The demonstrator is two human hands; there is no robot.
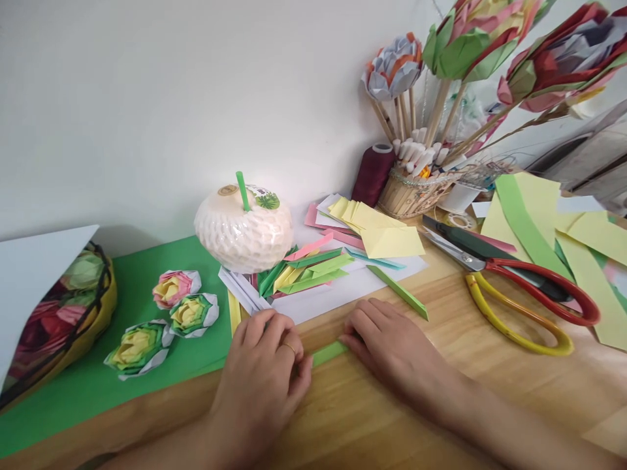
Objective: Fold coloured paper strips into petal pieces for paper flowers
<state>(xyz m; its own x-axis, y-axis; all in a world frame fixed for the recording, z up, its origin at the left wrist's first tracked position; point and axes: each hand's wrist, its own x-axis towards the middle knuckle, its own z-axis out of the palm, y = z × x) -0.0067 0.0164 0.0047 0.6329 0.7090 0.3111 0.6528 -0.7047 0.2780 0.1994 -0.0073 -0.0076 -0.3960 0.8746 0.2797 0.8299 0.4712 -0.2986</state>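
Observation:
A narrow light-green paper strip (329, 354) lies low over the wooden table, stretched between my two hands. My left hand (272, 359), with a ring on one finger, is closed on its left end. My right hand (379, 343) pinches the other end between thumb and fingers; the fingertips are partly hidden. Just beyond my right hand rests another folded green strip (399, 292). Behind my hands is a heap of folded paper strips (313, 271) in green, yellow, pink and blue on a white sheet (318, 303).
Red-and-yellow-handled scissors (519, 284) lie at right, near loose paper pieces (529, 209). A white textured ball-shaped container (245, 232) with a green straw stands behind. Three paper flowers (169, 320) sit on a green sheet (142, 261), beside a basket (105, 294). Paper flowers on sticks fill a pot (409, 196).

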